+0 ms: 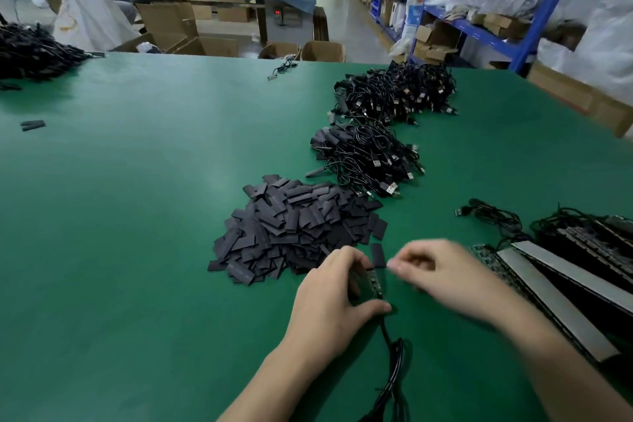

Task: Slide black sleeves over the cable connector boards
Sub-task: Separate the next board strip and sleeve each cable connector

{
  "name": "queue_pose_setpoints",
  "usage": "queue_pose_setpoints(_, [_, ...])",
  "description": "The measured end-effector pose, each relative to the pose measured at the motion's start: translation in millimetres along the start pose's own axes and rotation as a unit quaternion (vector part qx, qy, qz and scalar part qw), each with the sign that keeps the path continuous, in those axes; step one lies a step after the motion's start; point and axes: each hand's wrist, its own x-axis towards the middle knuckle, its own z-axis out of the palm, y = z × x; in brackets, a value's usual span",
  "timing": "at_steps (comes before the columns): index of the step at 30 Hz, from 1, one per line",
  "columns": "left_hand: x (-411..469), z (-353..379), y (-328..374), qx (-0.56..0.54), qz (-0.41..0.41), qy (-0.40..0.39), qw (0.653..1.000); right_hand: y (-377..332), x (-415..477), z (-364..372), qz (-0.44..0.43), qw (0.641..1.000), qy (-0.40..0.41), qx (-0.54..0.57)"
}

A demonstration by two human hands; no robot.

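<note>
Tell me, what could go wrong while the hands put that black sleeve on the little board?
The right hand is blurred beside the black sleeve, so it might fumble it or start it crooked on the connector board. The left hand grips the board close to the sleeve pile; a nudge could scatter it. The cable trails toward the person and could snag.
</note>
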Motion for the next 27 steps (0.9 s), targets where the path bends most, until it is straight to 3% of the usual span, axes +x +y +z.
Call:
queue_pose_setpoints(4, [-2.3,-2.1,1.3,-0.144,-0.021,0.056,0.988,12.6,-18.3,28.7,-0.03,0.995,-0.033,0.085])
queue_pose_setpoints(9, [-2.3,-10.4,5.6,-0.237,-0.045,0.059,0.969,14.9,-23.8,46.4,-0.062,0.979,0.027,0.195])
queue_pose_setpoints(11, [1.7,-12.7,7.0,-0.17,-0.012,0.073,0.983,17.3,-25.1,45.4,-0.066,0.964,0.025,0.255])
queue_pose_setpoints(13, [11.8,-14.7,7.4,0.004,0.037,0.087,0.995,19.3,-24.9,40.7,-0.057,0.942,0.035,0.33])
queue_pose_setpoints(15, [24.8,-13.1,10.2,0.147,0.077,0.045,0.985,20.1,-24.5,35.7,-0.033,0.902,0.047,0.427])
queue_pose_setpoints(17, [36.4,-6.8,12.1,0.213,0.099,-0.003,0.972,20.2,-24.1,32.1,-0.009,0.859,0.052,0.509])
queue_pose_setpoints(20, [49.6,1.4,11.0,0.246,0.127,-0.02,0.961,24.4,-22.9,31.1,0.01,0.823,0.053,0.565])
queue_pose_setpoints(24, [54.4,1.3,9.0,0.242,0.134,-0.013,0.961,24.1,-22.3,32.1,0.002,0.823,0.036,0.566])
queue_pose_setpoints(26, [49.2,0.9,9.0,0.175,0.112,0.01,0.978,22.2,-21.6,32.8,-0.01,0.833,0.035,0.551])
queue_pose_setpoints(27, [45.3,-0.7,10.1,0.086,0.078,0.025,0.993,22.0,-21.3,33.7,-0.017,0.841,0.04,0.539])
